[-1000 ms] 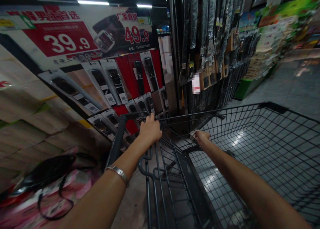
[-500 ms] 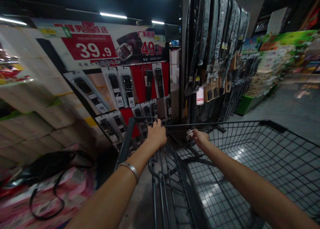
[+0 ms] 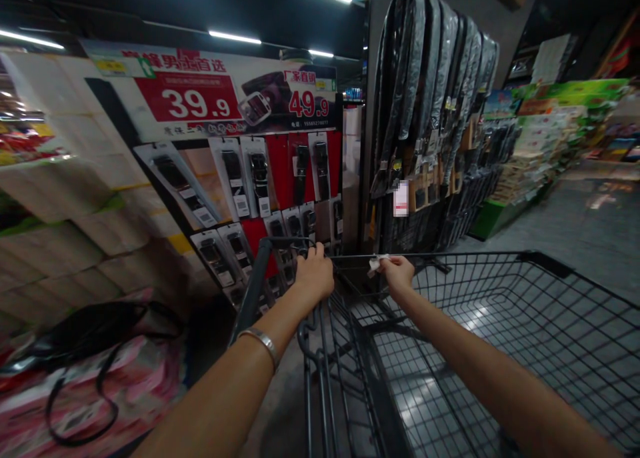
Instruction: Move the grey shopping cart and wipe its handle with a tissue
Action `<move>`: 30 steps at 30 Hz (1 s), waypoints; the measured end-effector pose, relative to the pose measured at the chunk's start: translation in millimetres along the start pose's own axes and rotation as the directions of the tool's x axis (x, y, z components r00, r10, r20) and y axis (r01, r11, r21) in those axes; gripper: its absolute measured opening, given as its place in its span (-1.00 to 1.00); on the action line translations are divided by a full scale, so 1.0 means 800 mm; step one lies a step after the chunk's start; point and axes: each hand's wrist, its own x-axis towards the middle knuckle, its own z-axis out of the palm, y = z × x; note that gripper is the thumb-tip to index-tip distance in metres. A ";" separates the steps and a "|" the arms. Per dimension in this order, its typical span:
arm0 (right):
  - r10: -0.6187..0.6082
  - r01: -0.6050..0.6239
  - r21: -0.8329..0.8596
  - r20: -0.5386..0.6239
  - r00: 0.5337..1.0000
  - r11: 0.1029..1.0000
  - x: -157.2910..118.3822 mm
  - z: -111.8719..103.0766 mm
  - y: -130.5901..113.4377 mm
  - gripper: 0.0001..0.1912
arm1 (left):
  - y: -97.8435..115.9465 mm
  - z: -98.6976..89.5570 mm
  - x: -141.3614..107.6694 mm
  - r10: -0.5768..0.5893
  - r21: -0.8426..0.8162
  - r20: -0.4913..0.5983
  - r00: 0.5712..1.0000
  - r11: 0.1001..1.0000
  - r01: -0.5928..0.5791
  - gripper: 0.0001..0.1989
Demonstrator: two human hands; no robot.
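Note:
My left hand [image 3: 315,271], below a silver bracelet on the wrist, is wrapped on the dark metal frame of a shopping cart [image 3: 373,371], beside its handle [image 3: 253,288]. My right hand [image 3: 399,273] pinches a small crumpled white tissue [image 3: 379,265] at the top rim of the cart's wire basket. The tissue touches or lies just over the rim; the exact contact cannot be told. Through the basket's mesh the grey floor shows.
A rack of packaged belts [image 3: 260,178] under a price sign [image 3: 200,98] stands ahead. Plastic-wrapped belts [image 3: 430,65] hang right of it. Stacked paper packs [image 3: 75,245] are at the left, above pink packages [image 3: 135,378] with a black bag [image 3: 100,325]. Boxed goods [image 3: 535,138] stand farther right.
My right hand has risen slightly with the tissue, which now sits against the cart's top rim. My left hand keeps its hold. The view has shifted a little.

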 end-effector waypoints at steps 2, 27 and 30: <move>-0.119 0.123 -0.081 0.055 0.991 0.989 -0.005 -0.004 0.011 -0.89 | 0.001 -0.001 0.000 -0.002 -0.008 0.003 1.000 1.000 0.002 -0.59; -0.334 0.427 -0.485 0.269 0.903 0.763 -0.003 -0.071 0.152 -0.94 | 0.002 -0.003 0.006 -0.006 0.101 0.031 0.999 0.995 0.003 -0.58; -0.293 0.368 -0.487 0.226 0.929 0.792 -0.002 -0.080 0.157 -0.92 | 0.001 -0.001 0.009 0.010 0.140 0.000 1.000 0.990 -0.010 -0.58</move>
